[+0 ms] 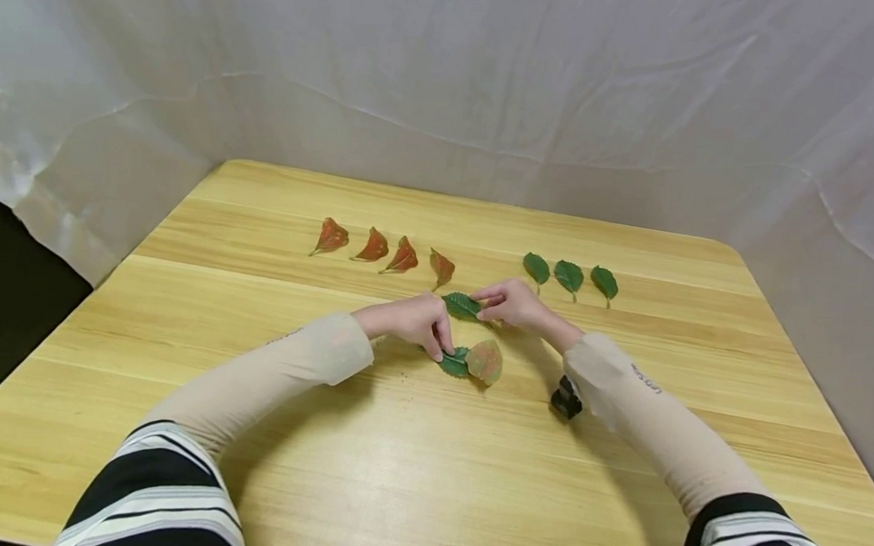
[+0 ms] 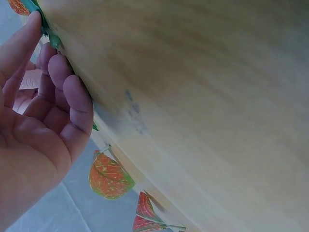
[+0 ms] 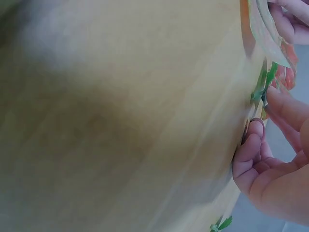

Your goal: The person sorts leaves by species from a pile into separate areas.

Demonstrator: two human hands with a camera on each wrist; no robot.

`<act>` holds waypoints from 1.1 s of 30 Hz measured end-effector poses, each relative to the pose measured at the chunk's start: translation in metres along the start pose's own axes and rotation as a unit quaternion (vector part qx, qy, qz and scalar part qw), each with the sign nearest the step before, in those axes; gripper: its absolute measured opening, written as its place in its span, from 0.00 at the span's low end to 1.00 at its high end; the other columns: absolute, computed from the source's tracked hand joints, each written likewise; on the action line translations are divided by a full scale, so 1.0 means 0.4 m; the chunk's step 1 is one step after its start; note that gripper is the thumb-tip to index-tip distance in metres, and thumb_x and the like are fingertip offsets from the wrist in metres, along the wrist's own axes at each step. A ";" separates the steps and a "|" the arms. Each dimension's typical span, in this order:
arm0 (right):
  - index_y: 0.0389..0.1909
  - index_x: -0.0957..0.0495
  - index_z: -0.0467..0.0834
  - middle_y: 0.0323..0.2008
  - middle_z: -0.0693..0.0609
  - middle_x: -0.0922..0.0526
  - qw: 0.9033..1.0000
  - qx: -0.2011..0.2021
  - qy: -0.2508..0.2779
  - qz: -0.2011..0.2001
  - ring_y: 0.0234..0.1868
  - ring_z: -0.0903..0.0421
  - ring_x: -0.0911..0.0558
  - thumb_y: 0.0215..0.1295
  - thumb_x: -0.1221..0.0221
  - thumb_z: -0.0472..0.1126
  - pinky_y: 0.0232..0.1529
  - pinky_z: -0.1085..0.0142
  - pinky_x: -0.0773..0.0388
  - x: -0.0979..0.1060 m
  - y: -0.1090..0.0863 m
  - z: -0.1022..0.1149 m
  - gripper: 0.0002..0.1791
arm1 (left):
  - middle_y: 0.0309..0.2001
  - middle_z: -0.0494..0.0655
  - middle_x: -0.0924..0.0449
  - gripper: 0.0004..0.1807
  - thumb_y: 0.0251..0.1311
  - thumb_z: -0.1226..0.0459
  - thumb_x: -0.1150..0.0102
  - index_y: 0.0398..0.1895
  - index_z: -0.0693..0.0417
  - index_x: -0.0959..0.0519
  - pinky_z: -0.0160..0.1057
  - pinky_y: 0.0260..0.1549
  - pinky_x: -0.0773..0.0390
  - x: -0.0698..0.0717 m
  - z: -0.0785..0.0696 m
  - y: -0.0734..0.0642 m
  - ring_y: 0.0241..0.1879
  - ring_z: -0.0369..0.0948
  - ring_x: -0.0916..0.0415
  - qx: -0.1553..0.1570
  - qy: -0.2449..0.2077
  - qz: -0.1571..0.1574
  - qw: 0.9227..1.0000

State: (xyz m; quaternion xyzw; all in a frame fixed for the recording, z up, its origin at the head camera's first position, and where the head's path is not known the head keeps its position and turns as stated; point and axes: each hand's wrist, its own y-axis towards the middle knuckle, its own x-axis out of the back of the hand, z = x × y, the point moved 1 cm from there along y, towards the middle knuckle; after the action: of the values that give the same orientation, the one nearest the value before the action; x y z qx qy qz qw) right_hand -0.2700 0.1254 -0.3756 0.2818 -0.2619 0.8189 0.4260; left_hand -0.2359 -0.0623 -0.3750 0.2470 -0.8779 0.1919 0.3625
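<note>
My left hand (image 1: pixel 417 320) pinches the lower green leaf (image 1: pixel 454 362) by its left part, over the middle of the table. Against that leaf's right end lies a pale reddish-green leaf (image 1: pixel 485 362). Just above, my right hand (image 1: pixel 516 303) pinches the right end of another toothed green leaf (image 1: pixel 461 305) between thumb and fingers. In the left wrist view, thumb and fingertips meet at a green leaf (image 2: pixel 54 39). The right wrist view shows the thumb on a green leaf (image 3: pixel 264 79), close to the table.
Several red leaves (image 1: pixel 402 256) lie in a row at the back left of the wooden table (image 1: pixel 409 488). Three green leaves (image 1: pixel 569 276) form a row at the back right. A black object (image 1: pixel 567 398) sits by the right cuff. Pale cloth (image 1: pixel 457 74) hangs behind.
</note>
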 end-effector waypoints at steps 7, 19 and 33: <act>0.48 0.24 0.34 0.45 0.38 0.23 0.999 0.041 -0.018 -0.001 0.45 0.45 0.23 0.52 0.39 0.29 0.39 0.61 0.25 -0.004 0.002 0.006 0.20 | 0.30 0.47 0.18 0.07 0.43 0.71 0.33 0.30 0.60 0.16 0.29 0.28 0.25 0.003 -0.007 -0.001 0.27 0.34 0.23 0.003 -0.001 0.003 1.000; 0.46 0.22 0.34 0.30 0.44 0.19 0.998 0.056 -0.022 -0.010 0.23 0.60 0.29 0.51 0.40 0.27 0.21 0.70 0.34 -0.003 0.002 0.007 0.17 | 0.30 0.48 0.18 0.08 0.44 0.71 0.33 0.30 0.60 0.16 0.28 0.29 0.26 0.007 -0.011 0.000 0.28 0.34 0.22 0.002 0.009 0.006 1.000; 0.48 0.25 0.32 0.24 0.47 0.22 0.998 0.037 0.051 -0.013 0.23 0.53 0.24 0.53 0.42 0.27 0.25 0.63 0.27 0.013 -0.015 -0.010 0.18 | 0.31 0.48 0.18 0.08 0.45 0.71 0.34 0.31 0.60 0.16 0.29 0.29 0.25 0.004 -0.008 0.000 0.29 0.34 0.22 0.010 -0.010 0.010 1.000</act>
State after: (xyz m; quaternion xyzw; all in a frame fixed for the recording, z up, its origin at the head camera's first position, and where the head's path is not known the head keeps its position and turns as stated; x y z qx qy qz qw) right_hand -0.2684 0.1340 -0.3736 0.2588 -0.2057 0.8357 0.4385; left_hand -0.2350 -0.0609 -0.3717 0.2441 -0.8820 0.2016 0.3491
